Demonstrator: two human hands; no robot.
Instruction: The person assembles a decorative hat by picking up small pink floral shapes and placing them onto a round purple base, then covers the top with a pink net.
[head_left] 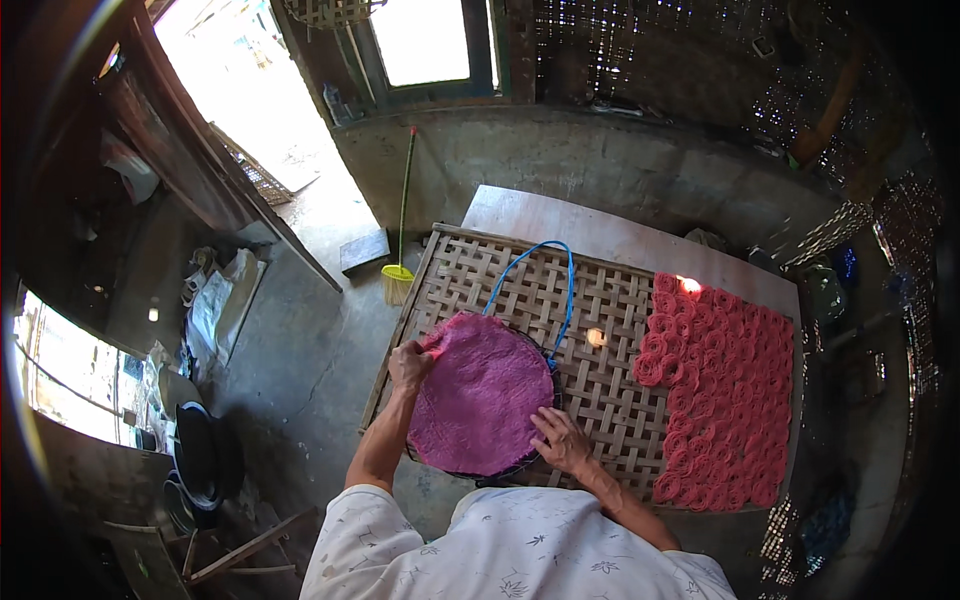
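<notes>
A round, crinkled purple cloth point(480, 395) covers a dark round basket point(556, 385), whose rim shows only in part. From the rim rises a looped blue cord point(571, 290). My left hand point(410, 366) pinches the cloth's upper left edge, fingers closed. At the lower right edge my right hand point(563, 440) lies with its fingers spread, touching the cloth and rim. What the cloth covers is hidden. Beneath the basket is a woven bamboo rack point(610, 410), bearing rows of pinkish-red noodle-like coils point(725, 400) on its right part.
The rack lies on a pale board point(580, 215). A yellow broom point(397, 272) leans on the wall beyond its left corner, near a grey block point(364, 251). To the left are a doorway, dark basins point(197, 450) and pale sacks point(222, 308).
</notes>
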